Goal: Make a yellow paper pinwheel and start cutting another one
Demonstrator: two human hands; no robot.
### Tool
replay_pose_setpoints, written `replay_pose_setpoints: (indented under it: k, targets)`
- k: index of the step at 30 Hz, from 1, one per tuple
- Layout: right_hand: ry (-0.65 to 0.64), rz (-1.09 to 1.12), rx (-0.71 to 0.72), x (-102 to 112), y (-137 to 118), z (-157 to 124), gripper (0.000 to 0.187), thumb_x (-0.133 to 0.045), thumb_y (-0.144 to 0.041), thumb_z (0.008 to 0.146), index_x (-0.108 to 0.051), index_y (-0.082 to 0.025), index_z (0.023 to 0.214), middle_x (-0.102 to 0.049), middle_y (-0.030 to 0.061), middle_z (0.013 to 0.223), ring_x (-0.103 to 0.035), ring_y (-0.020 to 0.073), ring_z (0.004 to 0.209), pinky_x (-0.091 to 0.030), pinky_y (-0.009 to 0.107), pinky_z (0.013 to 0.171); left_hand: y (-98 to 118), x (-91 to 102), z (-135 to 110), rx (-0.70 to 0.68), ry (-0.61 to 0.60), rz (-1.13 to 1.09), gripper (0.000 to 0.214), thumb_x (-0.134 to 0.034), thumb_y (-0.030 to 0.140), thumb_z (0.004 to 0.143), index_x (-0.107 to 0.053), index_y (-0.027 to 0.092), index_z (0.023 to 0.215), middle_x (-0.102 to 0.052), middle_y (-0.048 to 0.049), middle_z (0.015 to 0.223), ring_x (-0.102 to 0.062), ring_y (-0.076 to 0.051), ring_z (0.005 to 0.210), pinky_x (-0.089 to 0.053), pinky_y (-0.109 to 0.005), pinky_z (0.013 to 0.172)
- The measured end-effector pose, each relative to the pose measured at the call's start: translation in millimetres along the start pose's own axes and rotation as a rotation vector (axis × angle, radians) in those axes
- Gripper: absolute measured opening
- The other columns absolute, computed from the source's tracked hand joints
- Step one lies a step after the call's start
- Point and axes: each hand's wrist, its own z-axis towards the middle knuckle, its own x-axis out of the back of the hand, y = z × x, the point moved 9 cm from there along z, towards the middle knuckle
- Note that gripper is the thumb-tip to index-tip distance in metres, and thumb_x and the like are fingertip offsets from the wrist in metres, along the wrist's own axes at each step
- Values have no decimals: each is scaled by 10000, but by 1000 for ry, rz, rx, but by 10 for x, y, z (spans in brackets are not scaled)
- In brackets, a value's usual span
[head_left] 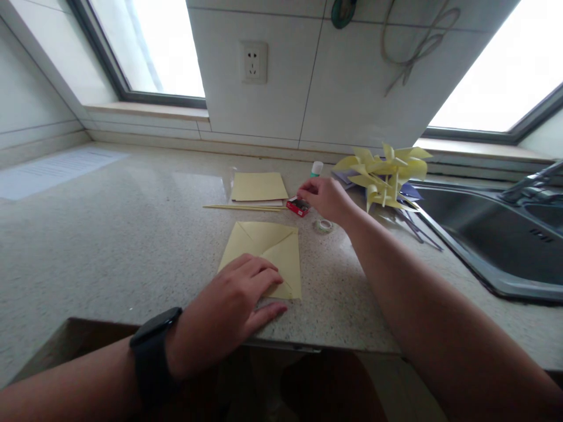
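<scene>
A square of pale yellow paper (277,252) with cut or creased lines running in from its corners lies near the counter's front edge. My left hand (237,290) rests flat on its lower left part, fingers stretched out. Farther back, my right hand (328,198) is at a small red box (298,206) with dark contents, thumb and fingers pinched together over it. Whatever may be between those fingertips is too small to make out. Just below that hand lies a roll of tape (324,225).
Behind are a stack of yellow paper (259,186), thin wooden sticks (241,207) and a glue stick (316,169). Yellow paper pinwheels (387,173) lie at the right beside the steel sink (484,234). A printed sheet (57,170) is at the far left.
</scene>
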Motion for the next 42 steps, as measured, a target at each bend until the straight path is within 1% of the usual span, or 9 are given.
replay_pose_setpoints:
  k: [4, 8, 13, 18, 21, 24, 28, 35, 42]
  targets:
    - [30, 106, -38, 19, 41, -13, 161, -658, -259, 872, -762, -155, 806, -739, 57, 713, -600, 169, 622, -399, 298, 580, 29, 1, -16, -54, 2, 15, 108, -638, 256, 971, -685, 192, 1045, -681, -57, 1141, -588, -234, 1077, -502, -410, 964]
    - [70, 227, -79, 59, 70, -29, 163, -641, -243, 875, -739, -153, 779, -745, 61, 708, -623, 167, 600, -455, 305, 592, 55, 3, -20, -87, -9, 56, 145, -588, 266, 999, -693, 181, 1051, -693, -71, 1122, -591, -245, 1051, -509, -430, 942]
    - [89, 396, -91, 100, 46, -45, 143, -632, -241, 894, -699, -158, 798, -771, 73, 797, -675, 152, 656, -531, 297, 649, 51, 14, 0, -65, -34, 35, 178, -641, 313, 969, -679, 171, 1069, -683, -74, 1095, -579, -245, 1037, -505, -422, 929]
    - [105, 508, -84, 141, 33, -95, 140, -666, -276, 882, -690, -159, 808, -776, 86, 831, -687, 154, 696, -556, 305, 681, 76, -27, -15, -60, -83, 41, 223, -637, 377, 966, -672, 172, 1045, -669, -65, 1048, -562, -251, 1028, -491, -422, 920]
    - [107, 554, -77, 141, 32, -131, 151, -691, -308, 868, -686, -165, 820, -779, 86, 855, -699, 159, 723, -563, 312, 694, 84, -30, -34, -71, -65, 74, 240, -635, 401, 964, -676, 182, 1053, -672, -64, 1066, -558, -261, 1054, -467, -448, 960]
    - [107, 576, -81, 137, 32, -164, 151, -712, -314, 847, -689, -166, 829, -778, 79, 845, -703, 162, 733, -559, 308, 685, 95, -17, -48, -101, -25, 95, 217, -626, 387, 973, -687, 195, 1052, -683, -60, 1080, -567, -258, 1084, -452, -450, 996]
    - [105, 566, -101, 142, 14, -203, 131, -714, -294, 835, -708, -165, 818, -770, 63, 796, -688, 157, 696, -550, 305, 664, 140, -5, -67, -159, 1, 93, 192, -600, 360, 990, -700, 208, 1050, -694, -64, 1061, -610, -233, 1044, -491, -395, 956]
    - [80, 529, -103, 161, -51, -260, 121, -717, -288, 836, -707, -180, 782, -765, 54, 770, -676, 160, 682, -549, 314, 668, 300, 8, -143, -286, 13, 177, 448, -659, 605, 875, -695, 198, 1058, -701, -86, 1001, -647, -250, 952, -524, -384, 867]
    - [86, 499, -109, 174, -16, -276, 133, -721, -305, 834, -705, -182, 787, -759, 56, 785, -667, 168, 695, -533, 319, 665, 342, 21, -196, -343, 7, 155, 291, -616, 475, 959, -699, 198, 993, -734, -65, 931, -684, -228, 910, -534, -355, 851]
